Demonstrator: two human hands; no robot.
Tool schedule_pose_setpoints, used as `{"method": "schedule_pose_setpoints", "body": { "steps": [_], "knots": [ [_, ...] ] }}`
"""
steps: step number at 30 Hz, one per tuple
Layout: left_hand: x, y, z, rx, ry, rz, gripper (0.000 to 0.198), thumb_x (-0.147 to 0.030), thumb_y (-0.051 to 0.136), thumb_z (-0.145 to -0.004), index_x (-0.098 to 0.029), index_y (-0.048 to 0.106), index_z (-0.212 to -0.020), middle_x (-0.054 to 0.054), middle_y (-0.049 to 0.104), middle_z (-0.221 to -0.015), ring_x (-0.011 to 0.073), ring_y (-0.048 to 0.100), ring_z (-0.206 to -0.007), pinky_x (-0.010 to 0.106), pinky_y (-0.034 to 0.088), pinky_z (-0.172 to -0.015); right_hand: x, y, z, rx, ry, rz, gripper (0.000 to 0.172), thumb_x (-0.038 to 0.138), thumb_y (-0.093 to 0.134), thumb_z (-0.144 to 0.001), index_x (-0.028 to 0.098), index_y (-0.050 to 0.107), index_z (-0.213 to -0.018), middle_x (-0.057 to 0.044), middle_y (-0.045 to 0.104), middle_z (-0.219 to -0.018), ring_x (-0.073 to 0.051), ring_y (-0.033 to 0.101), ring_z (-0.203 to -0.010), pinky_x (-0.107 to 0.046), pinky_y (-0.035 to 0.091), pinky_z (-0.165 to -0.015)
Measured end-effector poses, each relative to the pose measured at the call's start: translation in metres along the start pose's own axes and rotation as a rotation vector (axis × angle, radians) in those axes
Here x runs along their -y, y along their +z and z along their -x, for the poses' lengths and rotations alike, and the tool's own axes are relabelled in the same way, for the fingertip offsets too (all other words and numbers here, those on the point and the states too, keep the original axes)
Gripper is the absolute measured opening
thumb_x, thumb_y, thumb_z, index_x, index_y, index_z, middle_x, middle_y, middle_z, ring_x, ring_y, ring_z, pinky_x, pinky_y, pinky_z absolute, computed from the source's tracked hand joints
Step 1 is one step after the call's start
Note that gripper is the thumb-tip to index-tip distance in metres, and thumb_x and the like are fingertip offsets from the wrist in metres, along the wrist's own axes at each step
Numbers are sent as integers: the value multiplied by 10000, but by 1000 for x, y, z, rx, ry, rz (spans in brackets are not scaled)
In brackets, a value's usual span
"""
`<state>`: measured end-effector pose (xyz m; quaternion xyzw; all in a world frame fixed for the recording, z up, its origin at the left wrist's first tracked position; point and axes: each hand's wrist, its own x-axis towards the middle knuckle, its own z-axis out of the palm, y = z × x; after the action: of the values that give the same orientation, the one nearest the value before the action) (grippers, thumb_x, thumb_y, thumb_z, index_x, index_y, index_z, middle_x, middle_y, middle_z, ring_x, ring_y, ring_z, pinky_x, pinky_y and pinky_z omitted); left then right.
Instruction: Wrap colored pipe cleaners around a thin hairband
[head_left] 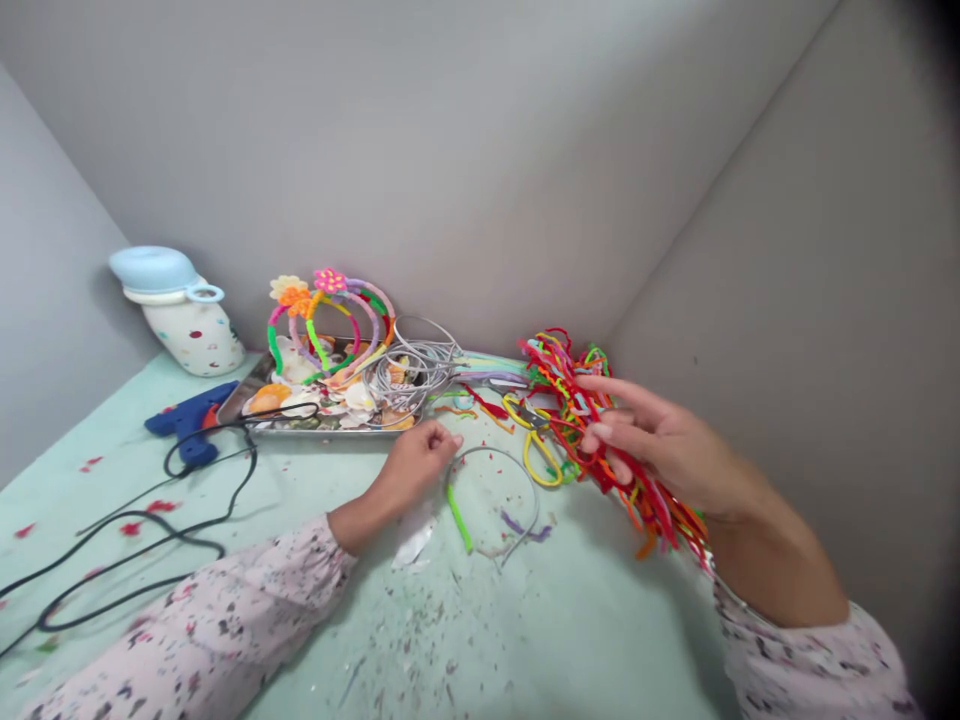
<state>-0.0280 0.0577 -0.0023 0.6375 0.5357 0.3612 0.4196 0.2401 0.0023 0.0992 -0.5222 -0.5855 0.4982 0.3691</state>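
Note:
My left hand (421, 455) is closed, its fingertips pinching the upper left of a thin grey wire headband (534, 490). A bright green fuzzy piece (459, 520) covers the headband's left end; the rest is bare. My right hand (656, 440) reaches over a big bundle of pipe cleaners (559, 360), mostly red, orange and green. Its index finger is stretched out, while thumb and lower fingers close around a red pipe cleaner (564, 426); the exact grip is partly hidden. Yellow-handled scissors (541, 460) lie between the headband and the bundle.
A metal tray (337, 433) holds shell-like pieces, flowered headbands (311, 320) and grey wire hoops (416, 365). At left are a blue glue gun (193, 420), its black cable (180, 535) and a white bottle (193, 335). A purple scrap (529, 528) lies by the headband. Grey walls enclose the table.

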Motion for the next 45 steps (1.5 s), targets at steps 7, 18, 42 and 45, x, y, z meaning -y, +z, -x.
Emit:
{"method": "schedule_pose_setpoints", "body": {
  "steps": [7, 18, 42, 45],
  "knots": [
    [-8, -11, 6, 181, -59, -461, 403, -563, 689, -600, -184, 565, -541, 10, 516, -501, 126, 386, -458, 251, 192, -510, 12, -11, 8, -200, -204, -314, 189, 359, 628, -806, 237, 651, -948, -44, 686, -887, -134, 636, -630, -216, 451, -451],
    [-3, -4, 9, 72, 40, -170, 194, -225, 709, -575, -197, 558, -456, -20, 492, -408, 108, 379, -380, 224, 174, -449, 7, 6, -2, -481, -381, -281, 104, 352, 592, -857, 268, 638, -900, 45, 568, -622, -92, 507, -498, -223, 386, -453],
    [-46, -38, -4, 268, -76, 1006, 181, -247, 704, -742, -164, 542, -747, 2, 574, -709, 77, 553, -578, 166, 411, -492, -34, 16, -25, 227, 110, 56, 281, 437, 628, -807, 160, 599, -844, 68, 478, -547, -45, 381, -443, -176, 273, -415],
    [-56, -54, -6, 158, 20, 1062, 140, -231, 678, -763, -176, 549, -759, -3, 562, -705, 78, 539, -570, 174, 416, -491, -55, 34, -26, 727, 379, 35, 390, 514, 586, -809, 132, 638, -866, 12, 617, -609, -73, 532, -456, -185, 399, -443]
  ]
}}
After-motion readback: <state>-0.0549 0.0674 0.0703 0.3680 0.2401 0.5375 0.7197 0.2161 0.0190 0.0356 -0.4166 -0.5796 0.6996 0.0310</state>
